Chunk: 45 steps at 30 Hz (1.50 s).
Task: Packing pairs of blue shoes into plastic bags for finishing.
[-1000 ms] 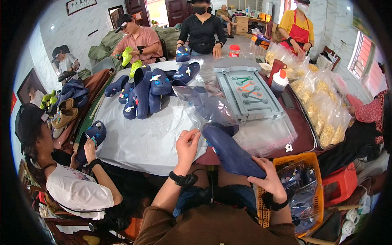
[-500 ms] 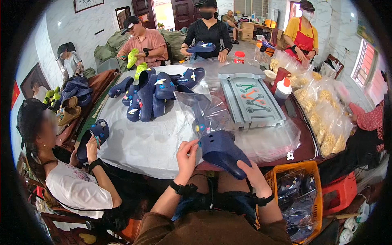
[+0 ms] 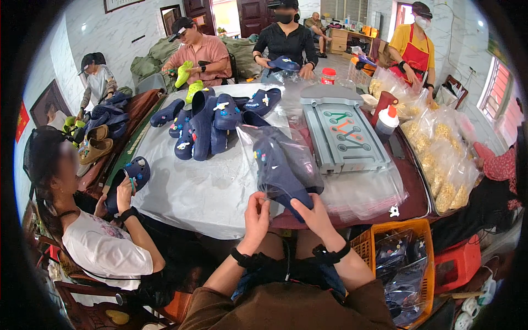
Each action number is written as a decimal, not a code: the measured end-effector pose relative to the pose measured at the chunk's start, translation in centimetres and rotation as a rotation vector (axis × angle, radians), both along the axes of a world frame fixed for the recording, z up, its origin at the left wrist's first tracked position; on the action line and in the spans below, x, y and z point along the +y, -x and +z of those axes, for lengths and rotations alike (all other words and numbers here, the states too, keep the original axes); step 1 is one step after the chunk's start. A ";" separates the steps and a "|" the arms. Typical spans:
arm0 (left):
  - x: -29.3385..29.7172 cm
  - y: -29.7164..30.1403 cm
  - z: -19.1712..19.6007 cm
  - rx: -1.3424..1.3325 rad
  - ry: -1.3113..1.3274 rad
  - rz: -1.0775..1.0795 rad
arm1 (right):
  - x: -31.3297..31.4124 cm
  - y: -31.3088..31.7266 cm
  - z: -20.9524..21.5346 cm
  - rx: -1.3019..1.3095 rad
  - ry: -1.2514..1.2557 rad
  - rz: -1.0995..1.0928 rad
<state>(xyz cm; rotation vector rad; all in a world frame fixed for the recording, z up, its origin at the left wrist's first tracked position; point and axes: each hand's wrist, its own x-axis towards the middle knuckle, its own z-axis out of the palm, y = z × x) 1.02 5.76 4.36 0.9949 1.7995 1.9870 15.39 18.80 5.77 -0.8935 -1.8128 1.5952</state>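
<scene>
at the frame's centre, the right hand's [image 3: 320, 218] grip holds a navy shoe [image 3: 286, 190] partly inside a clear bag [image 3: 309, 159], whose edge the left hand [image 3: 256, 217] pinches.

Pale marbled walls [image 3: 124, 25] rise beyond the worktop [image 3: 407, 171]: dark doors [image 3: 253, 17] flank a bright doorway [image 3: 224, 17] past its far edge, a barred window [image 3: 498, 88] past its right edge.

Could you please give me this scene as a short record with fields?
Left hand: fingers pinching the edge of a clear bag
Right hand: gripping the near end of a navy clog
Held clog: partly inside the bag
Table: pile of navy clogs, grey case
Right of the person: orange basket with bagged clogs
</scene>
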 end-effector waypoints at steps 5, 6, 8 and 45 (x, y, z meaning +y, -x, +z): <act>-0.2 1.6 -1.5 -0.029 -0.035 0.041 | -1.0 3.3 0.2 -0.014 -0.064 -0.048; -0.3 1.7 -1.5 -0.022 -0.020 0.050 | -1.1 4.2 -0.4 0.012 -0.099 -0.080; -0.7 2.0 -2.1 -0.013 -0.005 0.061 | -1.7 4.9 -1.2 -0.007 -0.126 -0.102; -4.2 -1.0 -0.4 0.314 0.200 0.259 | -5.0 -3.1 5.8 -0.133 -0.448 0.013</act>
